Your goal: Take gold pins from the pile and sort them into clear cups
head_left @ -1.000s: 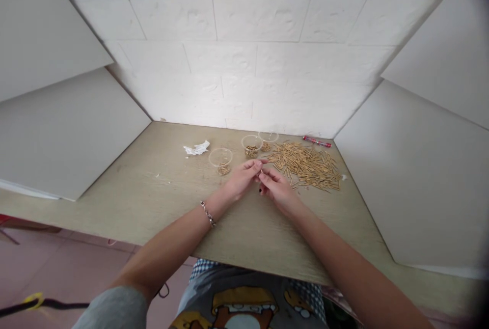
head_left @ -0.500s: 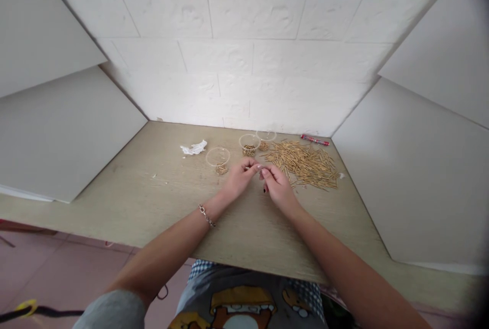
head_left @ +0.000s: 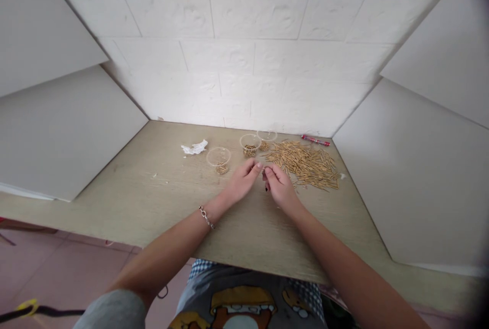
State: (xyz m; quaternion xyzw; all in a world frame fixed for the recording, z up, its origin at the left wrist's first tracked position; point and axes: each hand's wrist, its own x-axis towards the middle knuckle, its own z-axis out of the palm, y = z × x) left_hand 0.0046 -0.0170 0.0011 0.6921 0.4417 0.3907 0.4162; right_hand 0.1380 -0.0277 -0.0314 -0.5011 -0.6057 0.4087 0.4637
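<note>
My left hand [head_left: 244,179] and my right hand [head_left: 280,186] meet with pinched fingertips at the middle of the table. Between them is something small and thin, too tiny to make out. Just right of my right hand lies a wide pile of thin gold-coloured pins [head_left: 305,163]. Beyond my left hand stands a clear round cup [head_left: 250,146] with small brass-coloured pieces in it. Another clear cup [head_left: 218,158], left of my left hand, holds a few gold-coloured pieces. A third clear cup [head_left: 266,136] with small pieces is behind the pile.
Crumpled white tissue [head_left: 194,147] lies on the wooden table [head_left: 171,166] at the left. A red patterned tube [head_left: 315,140] lies behind the pile. White panels flank the table, and a white brick-pattern wall [head_left: 237,59] closes the back.
The fingertips of my two hands have parted slightly, and a thin bit now shows between them. The cups and the pile have not moved on the table.
</note>
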